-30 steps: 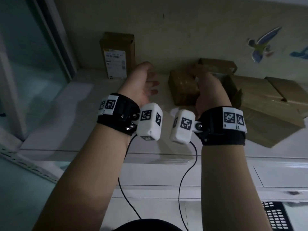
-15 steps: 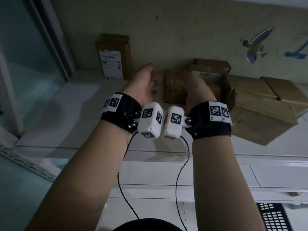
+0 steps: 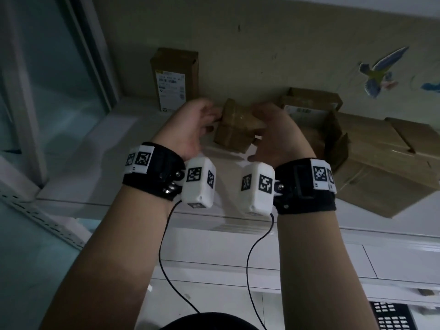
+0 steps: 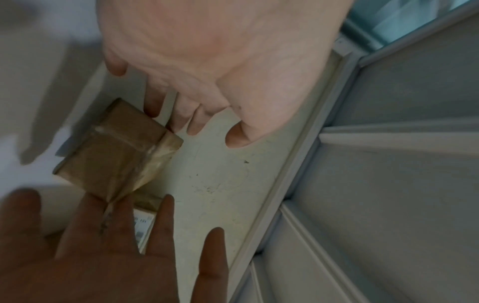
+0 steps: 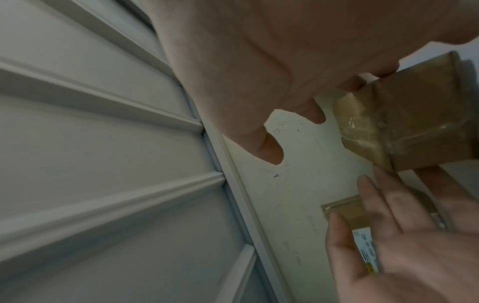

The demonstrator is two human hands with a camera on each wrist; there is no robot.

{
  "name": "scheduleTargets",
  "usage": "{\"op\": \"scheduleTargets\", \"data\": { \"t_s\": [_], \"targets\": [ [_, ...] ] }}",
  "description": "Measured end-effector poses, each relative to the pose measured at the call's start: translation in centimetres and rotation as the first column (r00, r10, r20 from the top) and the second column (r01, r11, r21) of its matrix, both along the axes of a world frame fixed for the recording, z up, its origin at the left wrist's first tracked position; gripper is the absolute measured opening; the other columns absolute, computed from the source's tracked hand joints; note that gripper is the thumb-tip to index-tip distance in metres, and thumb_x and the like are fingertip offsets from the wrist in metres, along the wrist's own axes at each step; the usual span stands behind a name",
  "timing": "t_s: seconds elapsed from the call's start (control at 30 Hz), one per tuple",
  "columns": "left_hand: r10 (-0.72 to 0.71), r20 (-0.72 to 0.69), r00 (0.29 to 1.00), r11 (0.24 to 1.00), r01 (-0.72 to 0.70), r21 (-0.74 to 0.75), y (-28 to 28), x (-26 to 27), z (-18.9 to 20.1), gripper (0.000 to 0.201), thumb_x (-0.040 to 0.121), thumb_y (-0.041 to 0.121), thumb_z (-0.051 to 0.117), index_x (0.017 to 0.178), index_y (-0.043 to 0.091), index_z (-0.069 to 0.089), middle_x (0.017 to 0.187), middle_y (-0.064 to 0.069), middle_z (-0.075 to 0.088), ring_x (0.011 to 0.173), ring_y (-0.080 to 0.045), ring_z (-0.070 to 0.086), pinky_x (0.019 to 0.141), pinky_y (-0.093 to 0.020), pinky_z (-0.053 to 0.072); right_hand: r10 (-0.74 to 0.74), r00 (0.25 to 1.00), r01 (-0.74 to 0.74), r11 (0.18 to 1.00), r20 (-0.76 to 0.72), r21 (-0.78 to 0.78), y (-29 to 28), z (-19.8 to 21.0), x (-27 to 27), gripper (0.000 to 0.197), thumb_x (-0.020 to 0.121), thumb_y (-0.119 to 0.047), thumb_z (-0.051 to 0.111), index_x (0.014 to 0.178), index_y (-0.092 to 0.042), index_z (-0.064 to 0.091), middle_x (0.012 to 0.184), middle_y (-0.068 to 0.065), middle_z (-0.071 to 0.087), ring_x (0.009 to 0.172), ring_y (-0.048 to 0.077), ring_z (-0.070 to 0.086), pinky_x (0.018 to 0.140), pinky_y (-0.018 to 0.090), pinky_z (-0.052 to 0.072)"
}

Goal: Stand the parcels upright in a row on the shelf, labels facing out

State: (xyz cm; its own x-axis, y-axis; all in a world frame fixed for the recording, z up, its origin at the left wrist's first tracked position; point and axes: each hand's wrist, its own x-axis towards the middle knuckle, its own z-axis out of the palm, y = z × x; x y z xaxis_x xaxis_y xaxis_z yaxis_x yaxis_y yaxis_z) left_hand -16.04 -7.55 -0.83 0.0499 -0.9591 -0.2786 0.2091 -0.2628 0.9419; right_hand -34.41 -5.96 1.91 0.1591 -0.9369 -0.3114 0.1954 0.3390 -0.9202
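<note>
— Above the shelf [image 3: 95, 158], left hand [image 3: 190, 129] and right hand [image 3: 278, 136], grip wide, press the small taped parcel [image 3: 234, 129] between them, tilted.
— Standing-it-up step, I reckon. Next: label outward, set beside the upright parcel [image 3: 175, 77] far left.

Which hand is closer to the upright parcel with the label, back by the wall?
Left. The left hand is just front-right of the upright parcel; the right hand is farther right, across the small taped parcel.
</note>
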Motion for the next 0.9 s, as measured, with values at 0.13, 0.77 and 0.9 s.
{"op": "scheduleTargets", "data": {
  "t_s": [0.13,0.77,0.9],
  "targets": [
    [0.117,0.054,0.992,0.988,-0.111,-0.107,1.8,1.5,0.2,0.029,0.103,0.034,0.055,0.120,0.022,0.075,0.124,0.005,0.077,0.124,-0.017,0.060,0.111,-0.040,0.032,-0.003,0.999,0.004,1.000,-0.042,0.027,0.4,-0.3,2.6,0.029,0.099,-0.039,0.059,0.122,-0.026,0.073,0.121,0.008,0.066,0.123,0.032,0.060,0.113,0.060,0.037],
    [0.165,0.036,0.986,0.911,-0.138,-0.389,5.6,3.6,2.3,0.028,0.105,0.007,0.053,0.131,0.010,0.062,0.099,-0.008,0.083,0.087,-0.022,0.078,0.103,-0.064,0.055,0.111,0.993,-0.113,0.992,0.034,0.060,0.6,-2.0,6.6,0.028,0.100,-0.044,0.066,0.122,-0.027,0.071,0.111,0.007,0.071,0.104,0.025,0.070,0.100,0.057,0.056],
    [0.142,-0.002,0.990,0.902,-0.130,-0.412,6.1,4.0,2.5,0.031,0.105,0.003,0.051,0.134,0.009,0.061,0.110,-0.009,0.082,0.104,-0.025,0.080,0.103,-0.067,0.053,0.133,0.982,-0.142,0.988,0.134,0.059,1.0,-2.3,6.1,0.039,0.096,-0.049,0.068,0.125,-0.023,0.070,0.123,0.011,0.071,0.114,0.026,0.069,0.100,0.062,0.055]
  ]
}}
